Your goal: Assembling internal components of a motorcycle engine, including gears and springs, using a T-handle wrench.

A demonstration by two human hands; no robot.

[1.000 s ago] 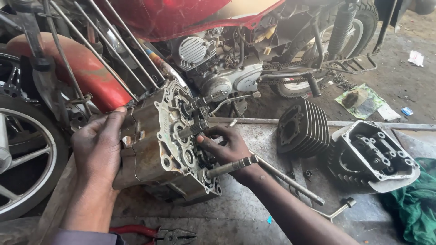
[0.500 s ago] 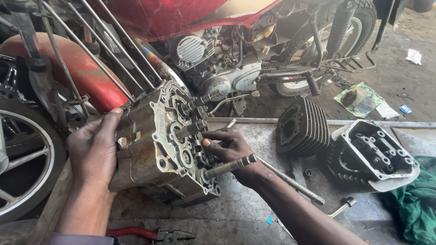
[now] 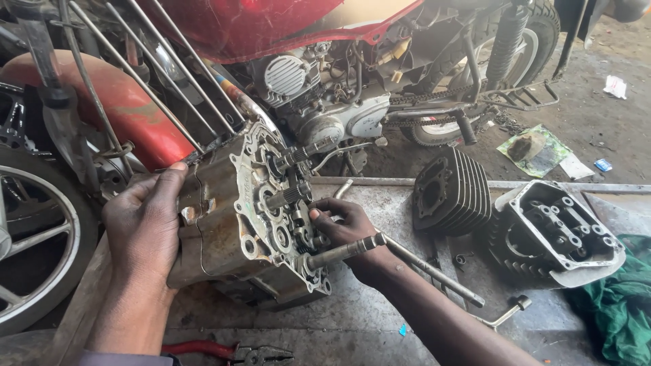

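Observation:
A grimy engine crankcase (image 3: pixel 224 224) stands on its side on a metal workbench (image 3: pixel 380 318), its open face with gears and protruding shafts turned toward me. My left hand (image 3: pixel 142 224) lies flat against the case's left side and steadies it. My right hand (image 3: pixel 346 227) reaches into the open face, fingertips on a small part among the gears. A splined shaft (image 3: pixel 339 251) sticks out just under that hand.
A black finned cylinder (image 3: pixel 451 193) and a cylinder head (image 3: pixel 556 234) sit on the bench to the right, beside a green rag (image 3: pixel 620 312). A long rod (image 3: pixel 434 271) and red-handled pliers (image 3: pixel 230 351) lie near. A red motorcycle (image 3: pixel 325 81) stands behind, with a wheel (image 3: pixel 34 237) at left.
My right hand has shifted slightly on the gears inside the case. The left hand keeps its hold on the case's side.

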